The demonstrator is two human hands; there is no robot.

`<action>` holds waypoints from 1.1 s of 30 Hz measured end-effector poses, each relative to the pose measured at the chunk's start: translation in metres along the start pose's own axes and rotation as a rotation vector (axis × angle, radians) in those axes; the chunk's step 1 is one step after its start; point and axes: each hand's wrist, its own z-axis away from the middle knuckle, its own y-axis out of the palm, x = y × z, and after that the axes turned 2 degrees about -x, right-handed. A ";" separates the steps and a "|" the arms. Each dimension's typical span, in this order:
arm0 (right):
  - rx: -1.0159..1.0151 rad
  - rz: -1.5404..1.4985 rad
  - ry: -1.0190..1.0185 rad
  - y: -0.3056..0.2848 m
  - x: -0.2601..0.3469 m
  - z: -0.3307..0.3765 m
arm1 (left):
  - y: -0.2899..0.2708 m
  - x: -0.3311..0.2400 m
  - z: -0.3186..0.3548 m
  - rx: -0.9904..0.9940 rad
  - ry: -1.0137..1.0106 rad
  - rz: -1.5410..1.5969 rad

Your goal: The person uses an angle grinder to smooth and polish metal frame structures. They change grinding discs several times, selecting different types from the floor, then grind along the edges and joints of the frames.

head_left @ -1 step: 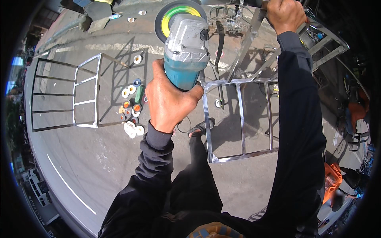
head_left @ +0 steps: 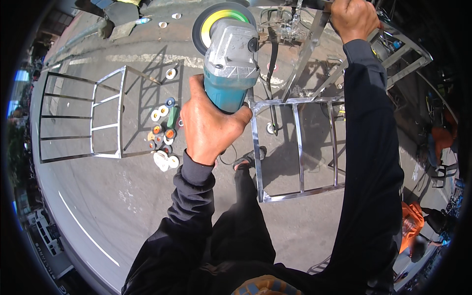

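Note:
My left hand is closed around the teal body of an angle grinder, lifted in front of me. The grinder's head is scuffed grey, and its round disc has a dark rim with a yellow and green ring. At the upper right, my right hand grips the top of a shiny metal tube frame, its fingers wrapped over a bar. The disc is near the frame's upper part but looks apart from it. Parts of the frame are hidden behind my right sleeve.
A second metal frame stands on the pavement at the left. Several grinding discs and wheels lie beside it. One sandalled foot is below the grinder. A person in orange is at the lower right. Paper cups sit farther off.

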 end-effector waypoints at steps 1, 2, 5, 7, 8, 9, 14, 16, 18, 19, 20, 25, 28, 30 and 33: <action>-0.019 0.011 -0.009 0.001 -0.001 0.000 | 0.000 0.000 0.000 -0.003 -0.004 -0.002; -0.009 0.014 -0.003 0.001 -0.001 0.000 | -0.001 0.000 -0.001 -0.004 0.013 -0.005; 0.013 0.022 0.007 0.001 -0.002 0.001 | -0.001 0.000 -0.001 -0.006 0.015 -0.003; 0.009 0.016 0.008 0.001 -0.002 0.001 | -0.001 0.000 -0.001 -0.013 0.004 -0.003; 0.011 0.024 -0.008 0.001 -0.002 0.001 | -0.001 0.000 0.000 -0.005 -0.001 -0.016; 0.011 0.031 -0.023 0.001 -0.002 0.001 | -0.001 0.000 0.001 0.001 -0.003 -0.028; -0.001 0.076 -0.070 0.002 -0.004 0.002 | 0.004 0.001 0.002 0.026 -0.008 -0.025; 0.049 0.143 -0.158 0.001 -0.005 0.003 | 0.006 0.002 0.003 0.022 0.004 0.004; 0.036 0.073 -0.072 0.001 -0.005 0.003 | 0.007 0.002 0.003 0.018 -0.016 0.010; 0.027 0.040 -0.028 0.001 -0.005 0.003 | 0.008 0.002 0.003 0.017 -0.025 0.017; 0.007 0.042 -0.027 0.002 -0.004 0.003 | 0.007 0.001 0.002 0.012 -0.013 0.035; -0.002 0.011 0.003 0.002 -0.002 0.002 | 0.002 -0.001 0.001 0.007 -0.003 0.071; 0.000 0.026 -0.005 0.002 -0.001 0.001 | -0.001 -0.002 0.000 0.013 -0.021 0.049; -0.022 0.020 -0.024 0.001 0.000 0.001 | 0.000 -0.003 0.001 0.022 -0.025 0.015; -0.016 0.009 -0.010 0.000 0.000 0.001 | 0.002 -0.003 0.001 0.022 -0.017 0.021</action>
